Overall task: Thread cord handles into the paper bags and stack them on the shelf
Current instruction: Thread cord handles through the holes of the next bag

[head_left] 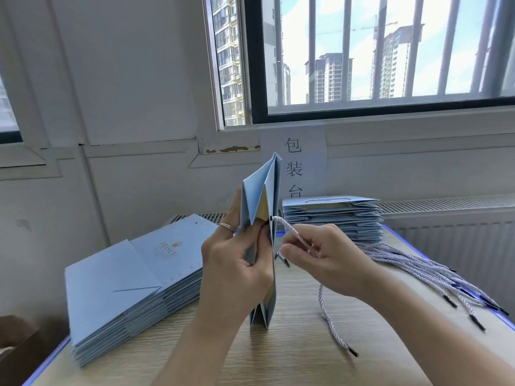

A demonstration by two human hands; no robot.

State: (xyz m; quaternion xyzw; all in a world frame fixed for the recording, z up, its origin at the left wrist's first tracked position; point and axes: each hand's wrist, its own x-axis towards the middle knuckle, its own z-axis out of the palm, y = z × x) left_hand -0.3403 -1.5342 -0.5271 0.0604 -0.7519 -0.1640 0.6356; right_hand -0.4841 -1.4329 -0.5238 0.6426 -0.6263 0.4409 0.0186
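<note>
Fingers of the left hand [237, 263] gripped an upright, folded light-blue paper bag [264, 218] at table centre; the right hand [320, 257] pinched a white twisted cord [289, 231] entering its hole.

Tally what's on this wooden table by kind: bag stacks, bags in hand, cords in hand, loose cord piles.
Stacks of flat light-blue paper bags: 2
Upright light-blue paper bag in left hand: 1
White twisted cord in right hand: 1
Pile of loose white twisted cords: 1
Total: 5
</note>
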